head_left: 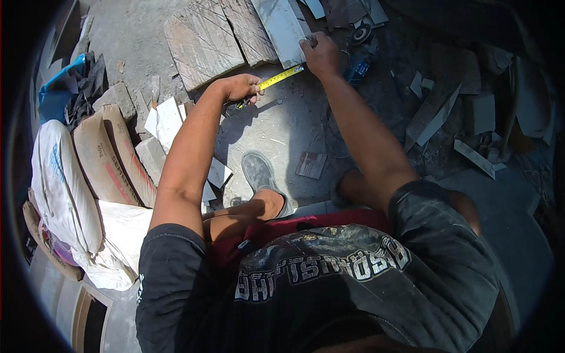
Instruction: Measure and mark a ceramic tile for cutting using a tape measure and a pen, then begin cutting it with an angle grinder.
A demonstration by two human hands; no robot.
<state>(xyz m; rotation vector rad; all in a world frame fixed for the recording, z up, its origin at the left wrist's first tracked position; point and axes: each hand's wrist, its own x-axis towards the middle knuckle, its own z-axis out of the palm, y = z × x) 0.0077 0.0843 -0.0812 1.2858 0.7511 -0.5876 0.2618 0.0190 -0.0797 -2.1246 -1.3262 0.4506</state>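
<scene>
Stretching between both hands, a yellow tape measure (281, 76) runs along the lower edge of a grey tile (286, 30) lying on the dusty concrete floor (282, 126). The left hand (241, 88) is clenched round the tape's case; the right hand (319, 54) pins the tape's end at the tile's corner. Cement sacks (97, 159) are piled at the floor's left edge, tile offcuts (447, 115) crowd the right; bare concrete stays open near the shoe (259, 173).
</scene>
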